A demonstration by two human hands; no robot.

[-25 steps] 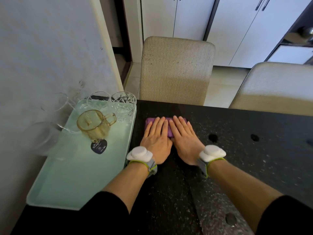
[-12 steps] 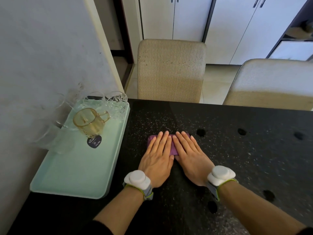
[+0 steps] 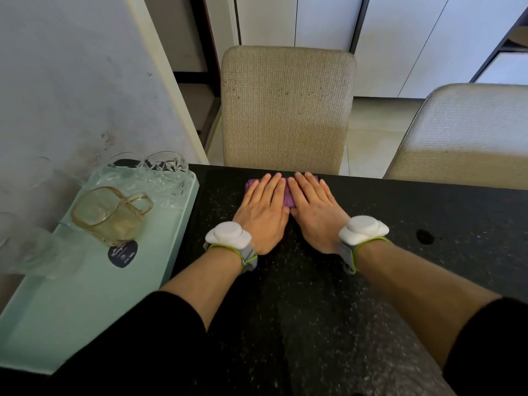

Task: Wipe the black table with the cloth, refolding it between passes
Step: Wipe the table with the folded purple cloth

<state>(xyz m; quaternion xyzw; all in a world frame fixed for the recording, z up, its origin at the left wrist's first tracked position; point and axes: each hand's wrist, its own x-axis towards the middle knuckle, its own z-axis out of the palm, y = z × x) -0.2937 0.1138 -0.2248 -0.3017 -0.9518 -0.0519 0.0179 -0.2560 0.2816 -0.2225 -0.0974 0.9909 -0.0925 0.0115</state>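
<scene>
Fingers (image 3: 268, 184) straight, left hand (image 3: 261, 217) and right hand (image 3: 315, 217) press one cloth (image 3: 287, 195) on table (image 3: 428, 207).

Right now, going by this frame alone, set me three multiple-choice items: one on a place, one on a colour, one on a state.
1. Where on the black table does the cloth lie?
A. at the near edge
B. at the far edge, by the beige chair
C. at the right end

2. What colour is the cloth?
A. green
B. white
C. purple

3. How do the left hand and the right hand stand?
A. both flat on the cloth, fingers straight
B. both curled into fists
C. one lifts the cloth off the table

Answers:
1 B, the cloth sits against the far rim in front of the chair.
2 C, purple shows between and beside the hands.
3 A, both palms lie side by side over the cloth.
</scene>
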